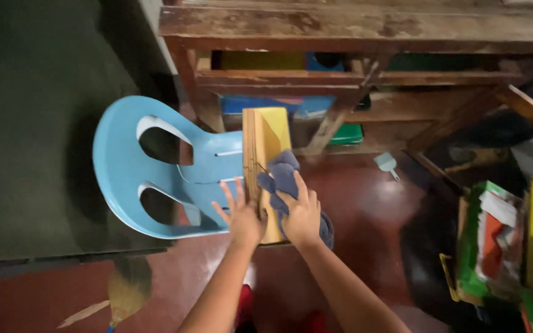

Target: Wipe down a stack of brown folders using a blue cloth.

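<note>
Left hand: fingers spread, palm flat against the side of the wooden box, steadying it. Right hand: presses a grey cloth onto the box's yellow face. Box stands on the blue chair, before a wooden table.

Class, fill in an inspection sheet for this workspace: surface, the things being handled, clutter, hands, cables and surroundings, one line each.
Surface: light blue plastic chair on a glossy red floor.
Things handled: yellow wooden box standing on the chair; grey cloth pressed against it.
Clutter: stack of colourful papers and folders at right; small pale green dustpan-like item on the floor; broom at lower left.
Hands: left hand flat against the box's side, fingers spread; right hand on the cloth.
Cables: nothing seen.
Surroundings: worn wooden table with coloured items stored underneath; dark wall at left.
</note>
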